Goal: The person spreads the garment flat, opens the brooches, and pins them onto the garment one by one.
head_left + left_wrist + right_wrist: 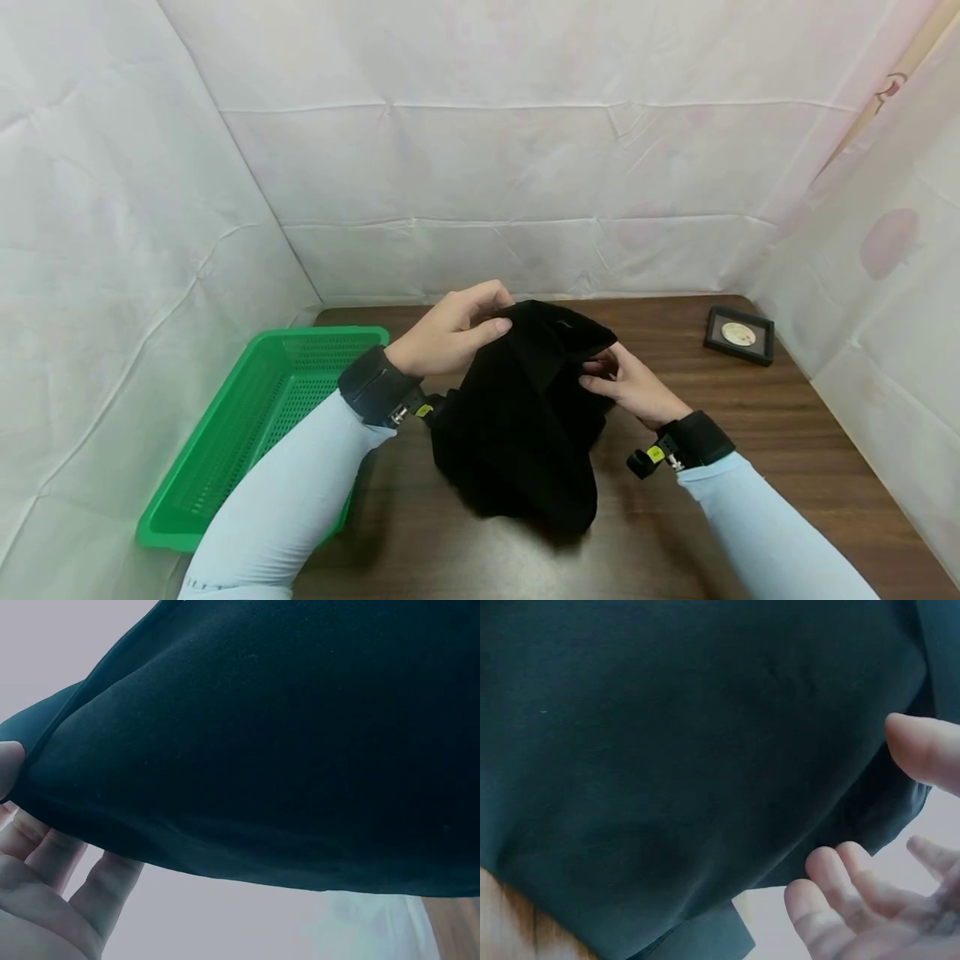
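Note:
A black cloth (525,417) hangs in loose folds over the table, its kind not shown. My left hand (457,329) pinches its upper left edge between thumb and fingers; in the left wrist view the thumb (9,769) lies on the front of the fabric. At the cloth's upper right corner is my right hand (626,385), fingertips right at the edge. The right wrist view shows its thumb (922,750) well apart from the fingers (832,885), which are loosely bent beside the fabric. A small light mark shows near the top of the cloth.
A green plastic basket (217,450) with perforated sides stands on the left of the brown wooden table (705,517). At the back right lies a small black frame (757,348) with a round pale disc (738,334) inside. White sheeting (480,167) walls in the table.

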Action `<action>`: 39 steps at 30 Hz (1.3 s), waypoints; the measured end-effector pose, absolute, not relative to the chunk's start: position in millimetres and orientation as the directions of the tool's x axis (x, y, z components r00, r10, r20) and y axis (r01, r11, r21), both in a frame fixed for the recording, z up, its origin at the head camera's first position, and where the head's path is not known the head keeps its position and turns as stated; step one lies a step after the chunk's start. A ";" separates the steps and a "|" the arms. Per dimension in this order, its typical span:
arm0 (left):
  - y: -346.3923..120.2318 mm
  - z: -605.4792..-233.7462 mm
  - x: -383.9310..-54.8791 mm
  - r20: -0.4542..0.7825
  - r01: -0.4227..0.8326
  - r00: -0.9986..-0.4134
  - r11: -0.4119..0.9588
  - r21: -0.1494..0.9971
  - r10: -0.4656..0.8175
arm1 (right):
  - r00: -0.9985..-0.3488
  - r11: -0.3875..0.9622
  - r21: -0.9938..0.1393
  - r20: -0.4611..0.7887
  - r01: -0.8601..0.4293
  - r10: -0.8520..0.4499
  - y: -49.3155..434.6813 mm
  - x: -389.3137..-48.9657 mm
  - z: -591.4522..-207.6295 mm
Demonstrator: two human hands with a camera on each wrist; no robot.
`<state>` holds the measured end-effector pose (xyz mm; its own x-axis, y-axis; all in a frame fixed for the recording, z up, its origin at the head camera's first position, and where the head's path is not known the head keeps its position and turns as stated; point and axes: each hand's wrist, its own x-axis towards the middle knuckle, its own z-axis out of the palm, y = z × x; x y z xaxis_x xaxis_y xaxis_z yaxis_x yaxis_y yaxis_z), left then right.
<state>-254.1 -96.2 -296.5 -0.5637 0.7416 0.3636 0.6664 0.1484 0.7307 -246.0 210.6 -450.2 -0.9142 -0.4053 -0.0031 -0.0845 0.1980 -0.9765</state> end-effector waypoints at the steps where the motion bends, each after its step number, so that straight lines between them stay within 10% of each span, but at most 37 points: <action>1: -96.9 -296.7 -254.2 0.365 0.662 -0.562 0.139 0.737 0.742 | -0.907 0.174 -0.981 0.007 -0.088 -0.420 210.0 -249.8 -450.7; 39: -143.3 -312.7 -276.8 0.188 0.564 -0.756 0.478 0.673 0.627 | -0.811 0.496 -0.650 0.374 -0.576 -0.450 244.0 -234.0 -377.0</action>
<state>-276.8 -143.3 -312.7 -0.7559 0.6270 0.1883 0.5642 0.4780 0.6731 -234.0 244.0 -377.0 -0.8106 -0.4502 0.3744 -0.5756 0.4956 -0.6504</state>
